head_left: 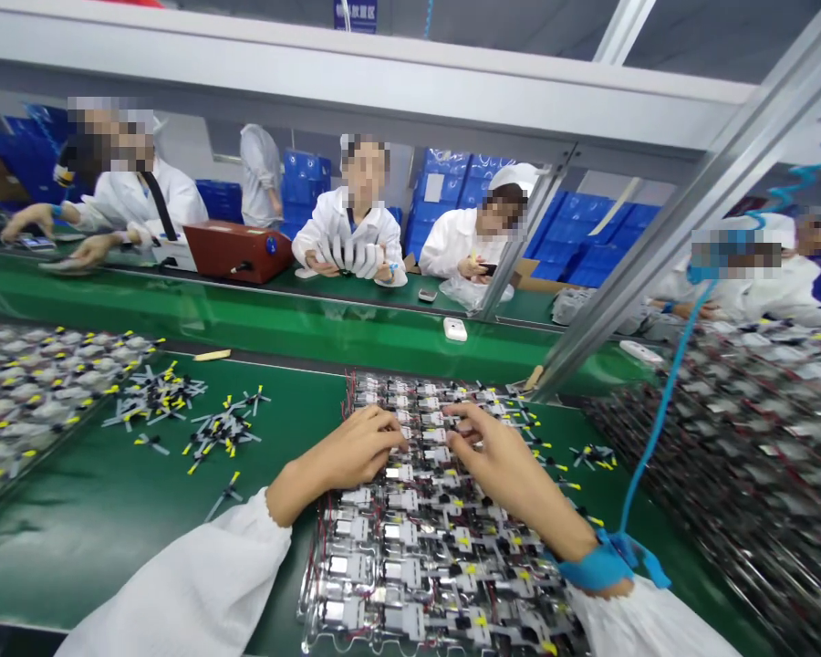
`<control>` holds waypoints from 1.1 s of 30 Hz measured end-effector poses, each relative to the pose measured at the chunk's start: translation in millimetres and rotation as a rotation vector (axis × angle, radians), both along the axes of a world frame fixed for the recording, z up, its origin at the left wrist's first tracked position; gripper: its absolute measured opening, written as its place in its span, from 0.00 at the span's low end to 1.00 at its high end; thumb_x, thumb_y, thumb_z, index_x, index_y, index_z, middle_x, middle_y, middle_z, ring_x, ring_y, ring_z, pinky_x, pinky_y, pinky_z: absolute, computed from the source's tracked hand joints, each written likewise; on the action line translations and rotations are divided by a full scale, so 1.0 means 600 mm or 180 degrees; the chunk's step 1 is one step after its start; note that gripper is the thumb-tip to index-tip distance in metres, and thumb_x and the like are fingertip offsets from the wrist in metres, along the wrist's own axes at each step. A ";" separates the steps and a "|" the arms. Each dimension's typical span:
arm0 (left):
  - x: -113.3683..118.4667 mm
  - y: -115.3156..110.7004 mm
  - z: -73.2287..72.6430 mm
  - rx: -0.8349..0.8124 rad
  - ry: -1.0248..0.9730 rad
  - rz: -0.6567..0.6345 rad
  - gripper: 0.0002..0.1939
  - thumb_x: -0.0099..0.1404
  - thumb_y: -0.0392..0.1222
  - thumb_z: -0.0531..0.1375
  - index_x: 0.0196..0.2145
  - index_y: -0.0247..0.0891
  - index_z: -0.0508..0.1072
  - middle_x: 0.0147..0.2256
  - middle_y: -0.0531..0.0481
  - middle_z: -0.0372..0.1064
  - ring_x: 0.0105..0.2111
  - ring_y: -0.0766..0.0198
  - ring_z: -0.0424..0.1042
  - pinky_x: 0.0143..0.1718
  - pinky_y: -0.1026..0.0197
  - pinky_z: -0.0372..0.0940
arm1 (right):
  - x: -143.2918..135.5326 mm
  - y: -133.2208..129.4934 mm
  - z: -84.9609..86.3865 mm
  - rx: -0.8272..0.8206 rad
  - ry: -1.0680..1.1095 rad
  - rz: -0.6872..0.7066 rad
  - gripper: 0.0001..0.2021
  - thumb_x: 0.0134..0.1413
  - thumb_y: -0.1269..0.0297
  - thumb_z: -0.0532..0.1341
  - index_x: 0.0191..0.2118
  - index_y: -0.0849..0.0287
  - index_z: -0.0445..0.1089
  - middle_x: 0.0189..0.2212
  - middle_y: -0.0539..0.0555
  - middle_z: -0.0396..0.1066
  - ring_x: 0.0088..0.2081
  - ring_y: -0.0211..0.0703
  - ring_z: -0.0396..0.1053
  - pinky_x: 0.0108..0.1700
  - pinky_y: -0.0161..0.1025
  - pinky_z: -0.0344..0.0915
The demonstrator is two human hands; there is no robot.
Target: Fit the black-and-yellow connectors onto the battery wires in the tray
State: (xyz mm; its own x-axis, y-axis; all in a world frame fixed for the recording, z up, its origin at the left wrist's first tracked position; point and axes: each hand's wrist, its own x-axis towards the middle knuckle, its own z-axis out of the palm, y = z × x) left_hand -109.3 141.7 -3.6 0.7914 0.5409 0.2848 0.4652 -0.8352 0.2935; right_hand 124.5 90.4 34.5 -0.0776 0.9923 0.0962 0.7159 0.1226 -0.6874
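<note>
A clear plastic tray (313, 584) lies on the bench before me, its rows filled with small silver-and-white electronic parts with red wires, black pieces and yellow tabs. Over its far half, my left hand (362, 449) rests with fingers bent together and tips down among the parts; whatever they pinch is hidden. My right hand (496, 453) reaches in from the other side, thumb and forefinger apart beside the same rows, with nothing visible between them. A blue wrist strap (597, 568) with a coiled cord circles my right wrist.
Loose black pieces with grey strips and yellow tips form piles (223, 431) on the green bench (143, 538). Another filled tray (34, 392) lies left; stacked trays (739, 438) rise at right. A metal post (663, 210) slants overhead. Co-workers in white sit across the line.
</note>
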 end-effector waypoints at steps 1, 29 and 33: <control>0.000 0.001 -0.002 0.0077 0.0085 -0.0039 0.17 0.66 0.27 0.52 0.45 0.41 0.74 0.44 0.45 0.68 0.47 0.55 0.64 0.49 0.54 0.61 | 0.001 0.000 -0.002 -0.0025 -0.0066 -0.0019 0.22 0.58 0.59 0.53 0.56 0.58 0.61 0.34 0.53 0.73 0.35 0.48 0.72 0.40 0.43 0.64; -0.005 0.010 -0.019 -0.0832 -0.0869 0.0182 0.13 0.69 0.48 0.59 0.49 0.42 0.71 0.41 0.48 0.73 0.44 0.57 0.70 0.47 0.54 0.64 | -0.057 0.004 -0.011 -0.0085 -0.0155 0.0124 0.13 0.60 0.71 0.55 0.42 0.57 0.76 0.35 0.53 0.78 0.36 0.48 0.73 0.41 0.41 0.64; -0.003 0.008 -0.022 -0.0636 -0.0839 0.0188 0.12 0.69 0.48 0.59 0.46 0.41 0.73 0.40 0.47 0.73 0.42 0.56 0.70 0.45 0.55 0.64 | -0.059 0.004 -0.021 -0.0139 -0.0099 0.0042 0.12 0.58 0.73 0.54 0.39 0.58 0.76 0.27 0.51 0.76 0.28 0.46 0.70 0.33 0.38 0.61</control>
